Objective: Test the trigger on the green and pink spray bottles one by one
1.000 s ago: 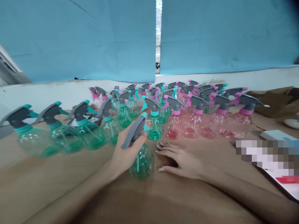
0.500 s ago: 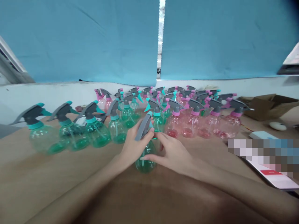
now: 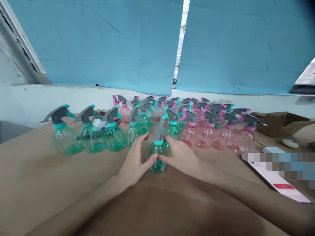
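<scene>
Green spray bottle (image 3: 158,166) stands upright on a brown tabletop (image 3: 61,190), between both hands in the head view. Probably light, its smooth plastic seems stiff and slightly slippery; the ribless teal collar (image 3: 158,141) looks the surest hold. The left hand (image 3: 133,164) has thumb and fingers spread, thumb tip at the bottle's front; the right hand's (image 3: 184,157) thumb also meets it, other fingertips unclear. Green bottles (image 3: 115,139) and pink bottles (image 3: 189,134) crowd the space beyond; a cardboard box (image 3: 273,124) sits right.

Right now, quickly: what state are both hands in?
Left hand: open, curved beside the green spray bottle, thumb at its front.
Right hand: thumb at the bottle's front; fingers partly hidden, grip unclear.
</scene>
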`<state>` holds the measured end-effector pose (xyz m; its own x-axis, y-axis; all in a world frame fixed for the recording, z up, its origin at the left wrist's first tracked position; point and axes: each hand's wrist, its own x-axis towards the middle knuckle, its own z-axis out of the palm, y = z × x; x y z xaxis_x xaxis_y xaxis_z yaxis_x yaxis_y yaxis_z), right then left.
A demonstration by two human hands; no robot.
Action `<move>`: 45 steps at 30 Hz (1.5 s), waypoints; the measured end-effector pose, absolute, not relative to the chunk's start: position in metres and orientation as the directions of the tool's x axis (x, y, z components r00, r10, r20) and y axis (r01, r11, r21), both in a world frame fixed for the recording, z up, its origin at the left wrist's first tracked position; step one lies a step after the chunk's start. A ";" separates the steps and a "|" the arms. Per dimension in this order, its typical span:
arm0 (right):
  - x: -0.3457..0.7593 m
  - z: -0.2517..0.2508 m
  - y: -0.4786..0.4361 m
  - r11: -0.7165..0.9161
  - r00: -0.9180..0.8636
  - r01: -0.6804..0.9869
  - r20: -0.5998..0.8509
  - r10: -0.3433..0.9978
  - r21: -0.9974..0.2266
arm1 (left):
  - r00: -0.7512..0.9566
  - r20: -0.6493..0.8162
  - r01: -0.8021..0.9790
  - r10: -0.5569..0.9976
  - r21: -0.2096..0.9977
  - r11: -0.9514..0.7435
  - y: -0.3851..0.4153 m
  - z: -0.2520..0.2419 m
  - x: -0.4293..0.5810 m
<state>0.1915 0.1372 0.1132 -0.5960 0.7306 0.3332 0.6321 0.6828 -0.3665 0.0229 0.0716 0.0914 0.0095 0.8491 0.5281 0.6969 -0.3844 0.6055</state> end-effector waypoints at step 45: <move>0.190 0.114 0.193 0.652 -0.481 0.619 0.445 0.756 -0.439 | -0.089 0.279 0.774 0.956 0.623 -0.110 0.071 0.059 -0.003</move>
